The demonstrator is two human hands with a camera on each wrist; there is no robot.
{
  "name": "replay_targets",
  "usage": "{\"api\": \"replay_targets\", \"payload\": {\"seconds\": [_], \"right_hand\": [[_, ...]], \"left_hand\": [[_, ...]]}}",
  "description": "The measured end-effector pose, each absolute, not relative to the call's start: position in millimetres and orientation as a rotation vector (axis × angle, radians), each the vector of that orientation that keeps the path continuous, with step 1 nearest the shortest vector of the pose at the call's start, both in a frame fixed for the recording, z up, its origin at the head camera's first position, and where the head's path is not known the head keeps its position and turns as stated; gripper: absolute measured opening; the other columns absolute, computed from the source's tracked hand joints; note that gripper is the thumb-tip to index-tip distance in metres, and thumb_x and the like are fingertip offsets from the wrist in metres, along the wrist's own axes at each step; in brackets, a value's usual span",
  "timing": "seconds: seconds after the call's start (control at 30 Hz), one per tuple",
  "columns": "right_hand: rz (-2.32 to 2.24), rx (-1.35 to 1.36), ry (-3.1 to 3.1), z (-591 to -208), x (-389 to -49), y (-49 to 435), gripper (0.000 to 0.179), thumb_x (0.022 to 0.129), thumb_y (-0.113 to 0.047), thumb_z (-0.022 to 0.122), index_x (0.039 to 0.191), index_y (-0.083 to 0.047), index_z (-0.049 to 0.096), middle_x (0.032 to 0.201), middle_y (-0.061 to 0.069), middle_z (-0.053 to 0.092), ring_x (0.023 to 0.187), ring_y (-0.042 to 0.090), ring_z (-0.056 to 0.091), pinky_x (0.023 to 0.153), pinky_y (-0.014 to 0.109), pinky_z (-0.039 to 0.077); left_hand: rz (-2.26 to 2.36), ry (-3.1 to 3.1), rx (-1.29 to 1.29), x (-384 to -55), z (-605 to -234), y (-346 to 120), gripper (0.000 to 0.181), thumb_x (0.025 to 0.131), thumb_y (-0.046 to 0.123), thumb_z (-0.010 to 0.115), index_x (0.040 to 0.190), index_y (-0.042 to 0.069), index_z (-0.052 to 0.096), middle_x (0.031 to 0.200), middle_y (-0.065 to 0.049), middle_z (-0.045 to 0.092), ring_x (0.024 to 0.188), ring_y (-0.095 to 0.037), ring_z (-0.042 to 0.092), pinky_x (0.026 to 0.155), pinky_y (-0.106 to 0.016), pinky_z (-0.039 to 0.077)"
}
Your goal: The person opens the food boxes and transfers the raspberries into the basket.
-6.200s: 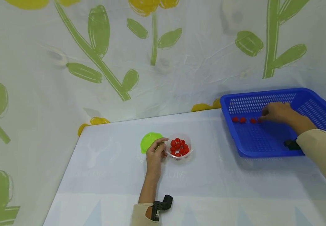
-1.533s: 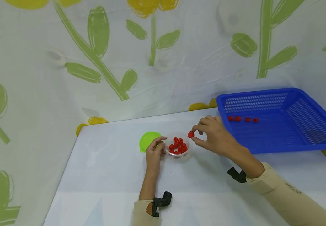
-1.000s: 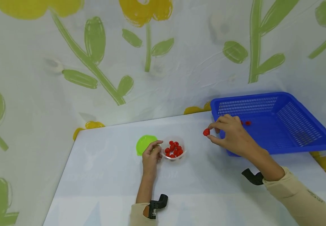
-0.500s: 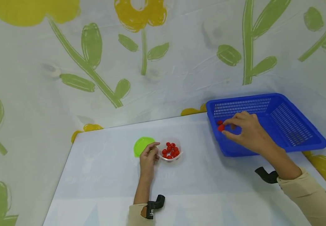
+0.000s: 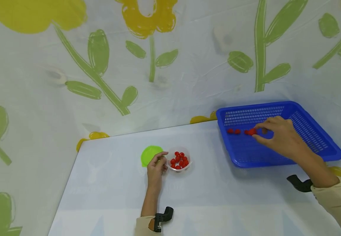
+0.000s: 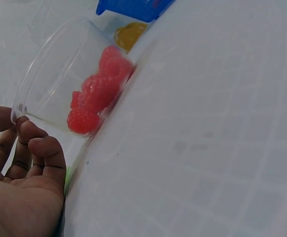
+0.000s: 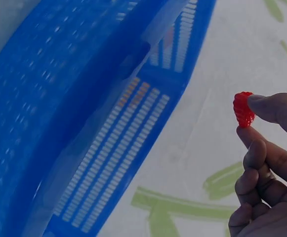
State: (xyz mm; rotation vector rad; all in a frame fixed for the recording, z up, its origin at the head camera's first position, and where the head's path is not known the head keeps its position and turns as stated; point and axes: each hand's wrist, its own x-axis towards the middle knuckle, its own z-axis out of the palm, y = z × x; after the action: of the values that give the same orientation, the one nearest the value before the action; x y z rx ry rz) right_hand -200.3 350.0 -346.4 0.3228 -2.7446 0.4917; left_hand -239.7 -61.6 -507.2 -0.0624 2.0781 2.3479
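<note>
Evidently, one berry [image 5: 252, 131] is pinched between the thumb and index finger of the right hand [image 5: 281, 136], with the other fingers folded toward the palm. It is held at the very fingertips, left of the hand, and is framed over the basket [image 5: 242, 151] in the head view.

What matters most is how this berry is placed against the row [image 5: 237, 131] laid inside the basket, near the far wall. In the head view it is lined up with the row's right end and overlapped with it, so whether the two are touching or one is above the other cannot be told. In the right wrist view the floral cloth [image 7: 202, 163] is seen behind the berry, and nothing but thumb and finger is seen against it; it is judged to be held clear of the basket floor. Its long axis appears to be spanned by the pinch, running roughly from thumb to finger.

The right hand is by far the nearer to the row. Well to the left, the cup [image 6: 59, 69] is gripped at the left side of its rim by the left hand [image 5: 155, 168]. More berries [image 5: 181, 160] are gathered on its bottom, and the green lid [image 5: 149, 154] is placed just beside it.
</note>
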Motion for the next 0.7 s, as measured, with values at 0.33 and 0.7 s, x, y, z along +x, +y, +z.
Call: {"api": "replay_targets", "payload": {"seconds": [0.33,0.7], "right_hand": [[0.429,0.227,-2.829,-345,-206,380,0.028,0.080,-0.017,0.083,0.103,-0.003,0.075,0.081,0.003,0.059,0.089,0.031,0.050,0.071,0.042,0.025],[0.452,0.171,-2.867,-347,-220,400,0.031,0.082,-0.017,0.081,0.105,0.002,0.073,0.081,0.005,0.059,0.090,0.034,0.051,0.074,0.047,0.027]], "left_hand": [[2.333,2.075,-0.085,-239,-509,-54,0.023,0.099,0.018,0.058,0.117,0.012,0.071,0.095,-0.009,0.053,0.070,-0.018,0.051,0.063,-0.021,0.048],[2.337,2.078,-0.092,-237,-506,-57,0.022,0.099,0.016,0.057,0.116,0.012,0.071,0.093,-0.009,0.054,0.069,-0.019,0.052,0.061,-0.022,0.048]]}}
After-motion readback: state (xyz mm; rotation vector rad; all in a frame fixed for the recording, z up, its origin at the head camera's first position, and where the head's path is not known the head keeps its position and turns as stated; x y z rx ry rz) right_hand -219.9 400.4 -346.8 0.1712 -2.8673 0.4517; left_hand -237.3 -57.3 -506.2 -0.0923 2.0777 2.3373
